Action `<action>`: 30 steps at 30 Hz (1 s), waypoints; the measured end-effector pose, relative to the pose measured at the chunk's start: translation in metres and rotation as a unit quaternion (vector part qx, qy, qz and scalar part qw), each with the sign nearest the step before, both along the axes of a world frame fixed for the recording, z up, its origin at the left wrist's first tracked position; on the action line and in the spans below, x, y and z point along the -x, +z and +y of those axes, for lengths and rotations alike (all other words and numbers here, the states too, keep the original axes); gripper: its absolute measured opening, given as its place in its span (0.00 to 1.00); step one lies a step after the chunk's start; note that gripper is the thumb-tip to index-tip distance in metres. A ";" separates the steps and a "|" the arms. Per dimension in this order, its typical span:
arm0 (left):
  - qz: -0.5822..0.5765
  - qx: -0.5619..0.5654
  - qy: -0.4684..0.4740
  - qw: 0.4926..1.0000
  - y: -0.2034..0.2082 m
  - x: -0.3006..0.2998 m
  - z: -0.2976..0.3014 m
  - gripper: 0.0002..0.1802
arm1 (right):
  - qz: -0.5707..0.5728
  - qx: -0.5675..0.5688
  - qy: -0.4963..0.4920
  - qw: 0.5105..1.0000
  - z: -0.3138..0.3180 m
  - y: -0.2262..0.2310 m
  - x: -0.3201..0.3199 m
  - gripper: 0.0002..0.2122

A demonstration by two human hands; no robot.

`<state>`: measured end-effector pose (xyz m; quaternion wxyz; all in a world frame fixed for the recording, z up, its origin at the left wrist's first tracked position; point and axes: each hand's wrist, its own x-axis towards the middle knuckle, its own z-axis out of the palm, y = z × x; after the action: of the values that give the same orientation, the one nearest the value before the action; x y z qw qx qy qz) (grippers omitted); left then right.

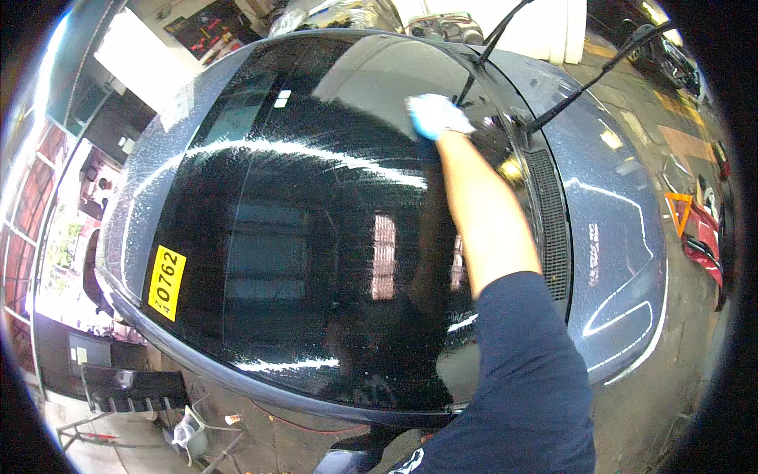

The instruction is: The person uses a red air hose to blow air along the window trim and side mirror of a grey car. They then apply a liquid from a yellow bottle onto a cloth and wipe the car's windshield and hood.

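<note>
My right arm, in a dark short sleeve, reaches away across a car's dark windshield. My right hand lies against the upper right part of the glass, near the base of the wipers. It looks covered in a light blue glove with a pale cuff. A whitish edge, perhaps cloth, shows at the fingertips; the fingers themselves are blurred, and the palm side is hidden. Fine white specks and streaks mark the glass around it. My left hand is out of view.
Two wiper arms stand raised off the glass. Right of them are the vent grille and bluish-grey hood. A yellow sticker is on the glass. An orange triangle, a dark car part and a pail stand around.
</note>
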<state>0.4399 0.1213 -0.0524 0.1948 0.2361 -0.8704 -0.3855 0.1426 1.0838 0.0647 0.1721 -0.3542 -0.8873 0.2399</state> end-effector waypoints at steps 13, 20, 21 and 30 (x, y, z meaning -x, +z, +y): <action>-0.035 -0.010 0.043 0.998 0.029 0.000 -0.021 0.23 | 0.105 -0.076 0.233 0.964 -0.154 0.104 0.180 0.23; -0.078 -0.037 0.038 0.996 0.021 0.010 -0.041 0.23 | 0.028 0.058 -0.073 0.995 0.108 -0.074 0.005 0.32; -0.082 -0.057 0.033 0.994 0.017 0.005 -0.043 0.23 | 0.029 0.069 -0.022 0.997 0.123 -0.094 -0.025 0.34; -0.031 0.056 -0.029 0.998 0.011 0.068 0.035 0.22 | -0.027 0.035 -0.106 0.993 0.142 -0.133 -0.021 0.34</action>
<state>0.3723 0.1565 -0.0417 0.1692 0.2115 -0.9026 -0.3345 0.1639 1.2258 -0.0688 0.1602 -0.4586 -0.8401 0.2416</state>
